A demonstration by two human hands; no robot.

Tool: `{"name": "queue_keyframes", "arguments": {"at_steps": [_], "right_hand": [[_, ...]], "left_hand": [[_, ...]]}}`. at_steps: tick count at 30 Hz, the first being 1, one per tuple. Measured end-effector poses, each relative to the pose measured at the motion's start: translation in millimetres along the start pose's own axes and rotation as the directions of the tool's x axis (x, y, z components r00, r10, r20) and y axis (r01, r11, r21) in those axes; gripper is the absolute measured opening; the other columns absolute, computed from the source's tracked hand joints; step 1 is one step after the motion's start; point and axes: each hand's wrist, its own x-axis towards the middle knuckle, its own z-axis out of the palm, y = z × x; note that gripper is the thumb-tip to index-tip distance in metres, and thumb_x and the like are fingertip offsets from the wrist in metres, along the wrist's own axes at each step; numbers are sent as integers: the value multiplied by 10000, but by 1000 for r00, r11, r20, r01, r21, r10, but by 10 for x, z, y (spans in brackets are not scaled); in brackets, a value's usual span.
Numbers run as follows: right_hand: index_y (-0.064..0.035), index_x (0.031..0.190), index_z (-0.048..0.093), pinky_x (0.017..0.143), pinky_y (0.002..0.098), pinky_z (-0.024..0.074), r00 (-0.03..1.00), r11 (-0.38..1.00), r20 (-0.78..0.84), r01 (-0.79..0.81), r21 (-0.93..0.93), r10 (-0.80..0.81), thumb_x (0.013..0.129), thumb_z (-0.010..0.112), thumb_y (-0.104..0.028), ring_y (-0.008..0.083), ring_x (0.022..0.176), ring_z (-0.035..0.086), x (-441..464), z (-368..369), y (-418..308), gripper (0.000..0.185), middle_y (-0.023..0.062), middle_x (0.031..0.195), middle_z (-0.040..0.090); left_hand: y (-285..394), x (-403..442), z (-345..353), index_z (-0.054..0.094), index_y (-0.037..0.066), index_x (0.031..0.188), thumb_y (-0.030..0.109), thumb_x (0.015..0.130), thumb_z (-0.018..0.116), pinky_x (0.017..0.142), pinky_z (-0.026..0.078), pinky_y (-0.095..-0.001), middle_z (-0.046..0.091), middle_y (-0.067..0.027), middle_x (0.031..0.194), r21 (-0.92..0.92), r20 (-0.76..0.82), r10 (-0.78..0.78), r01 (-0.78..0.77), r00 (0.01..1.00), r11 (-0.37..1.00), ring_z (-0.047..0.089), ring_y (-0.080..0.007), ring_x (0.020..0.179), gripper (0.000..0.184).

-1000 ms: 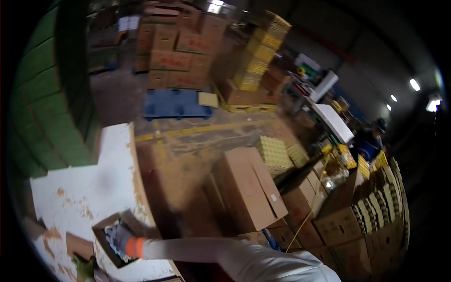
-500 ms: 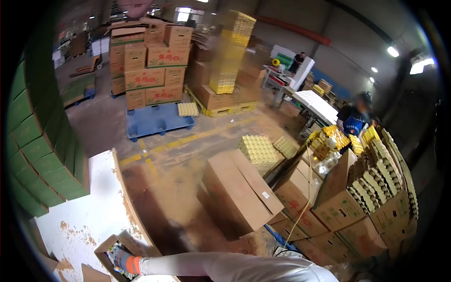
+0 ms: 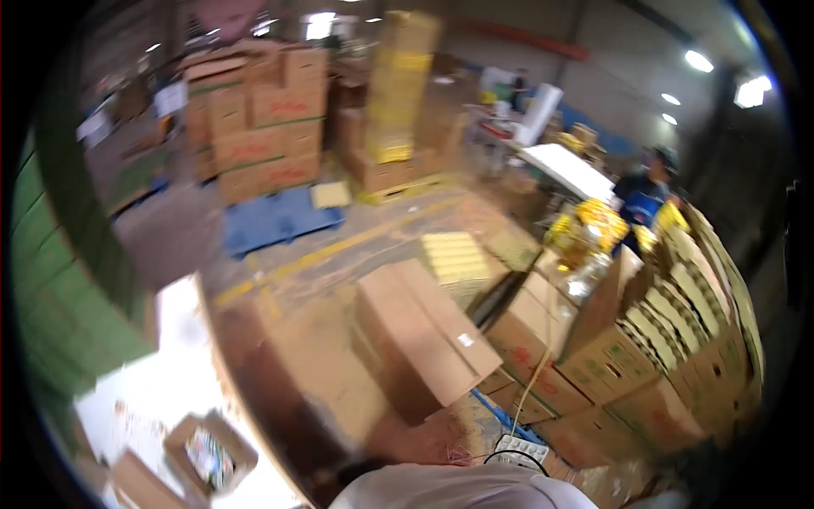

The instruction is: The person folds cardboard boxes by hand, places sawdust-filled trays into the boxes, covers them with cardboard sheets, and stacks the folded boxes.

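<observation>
Sitting in the lower left of the frame, a small, open, brown cardboard box (image 3: 178,448) is holding a jumble of white, blue and green packets (image 3: 209,458), too blurred for telling one from another. It is resting on a white tabletop with brown scuffs (image 3: 180,327), and just to its left a bent piece of brown cardboard (image 3: 146,482) is running toward the bottom edge. Your left hand and your right hand are both lying outside the frame, so I cannot tell whether either is gripping anything or opening its fingers. Your white garment (image 3: 462,488) is showing at the bottom middle. Along the left edge, a tall stack of green boxes (image 3: 64,280) is rising beside your tabletop. Near the centre, a large, closed, brown cardboard carton (image 3: 415,327) is standing well apart from the small box, a white label (image 3: 465,340) showing on its top, and just beyond it a stack of pale yellow trays (image 3: 456,257) is standing. In the upper left, brown cartons with red print (image 3: 263,140) are rising behind a blue plastic pallet (image 3: 280,220). Toward the right edge, cream moulded trays (image 3: 666,318) are leaning in a row, and beyond them a person in a blue apron (image 3: 643,204) is standing beside yellow packaging (image 3: 600,222)
</observation>
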Motion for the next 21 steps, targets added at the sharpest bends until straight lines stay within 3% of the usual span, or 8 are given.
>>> {"name": "queue_keyframes", "arguments": {"at_steps": [6, 7, 8, 10, 14, 15, 17, 21], "right_hand": [[-102, 1073, 691, 961, 449, 487, 850, 802, 222, 320, 504, -478, 792, 733, -400, 298, 1102, 614, 75, 541, -1417, 411, 102, 1133, 681], [-109, 1125, 665, 962, 438, 484, 930, 686, -110, 336, 646, -352, 768, 774, -369, 312, 1071, 622, 19, 568, -1427, 454, 118, 1137, 668], [-91, 1137, 648, 935, 419, 494, 963, 752, 107, 122, 648, -248, 774, 782, -242, 306, 1059, 623, 122, 280, -1439, 416, 113, 1130, 664], [-38, 1155, 642, 871, 365, 527, 978, 558, -33, -91, 825, 208, 921, 639, -198, 233, 949, 650, 170, 302, -1301, 284, 117, 1036, 675], [-36, 1375, 470, 894, 406, 524, 879, -55, 432, -430, 901, 201, 1000, 541, -228, 321, 1116, 610, 807, 198, -1466, 427, 167, 1286, 575], [-30, 1349, 495, 882, 395, 522, 981, 336, 194, -180, 924, -8, 971, 584, -175, 293, 1106, 613, 897, 354, -1504, 414, 157, 1263, 591], [-11, 1255, 559, 850, 343, 510, 975, 506, 142, -36, 862, -171, 929, 650, -153, 215, 1037, 613, 1032, 608, -1750, 367, 119, 1165, 631], [7, 1047, 646, 765, 253, 488, 824, 290, 558, -561, 775, 101, 873, 727, -188, 99, 855, 602, 963, 916, -2240, 274, 39, 944, 674]], "left_hand": [[380, -1689, 81, 629, 38, 1015, 185, 912, 668, 650, 494, -288, 623, -8, 873, -38, -393, -36, 23, 919, 999, 577, -101, 786, 184], [580, -1996, 209, 614, 80, 966, 227, 915, 663, 674, 556, -320, 570, 6, 826, -211, -455, -49, -54, 889, 976, 554, -105, 754, 163], [637, -2305, 232, 625, 70, 1101, 252, 922, 655, 660, 511, -270, 564, 29, 864, -246, -497, -88, -43, 863, 968, 507, -85, 760, 257], [784, -2911, 173, 557, 29, 1299, 267, 954, 622, 740, 502, -281, 632, -20, 1116, -71, -506, -21, -18, 862, 997, 567, -94, 898, 424], [495, -3812, 284, 532, 22, 1334, 266, 932, 631, 773, 464, -233, 612, 14, 1063, -259, -667, -94, -112, 739, 959, 522, -68, 856, 481], [263, -3916, 374, 511, 2, 1348, 221, 904, 667, 856, 463, -252, 605, -12, 1135, -236, -716, -14, -222, 698, 946, 539, -95, 960, 519], [53, -4142, 572, 472, -46, 1362, 101, 809, 756, 1046, 408, -300, 565, -73, 1299, -223, -779, 4, -283, 627, 933, 518, -154, 1205, 639], [100, -4685, 813, 506, -16, 1326, 113, 843, 712, 1031, 413, -295, 576, -60, 1262, -45, -894, 83, -275, 440, 960, 529, -149, 1170, 540]]}}
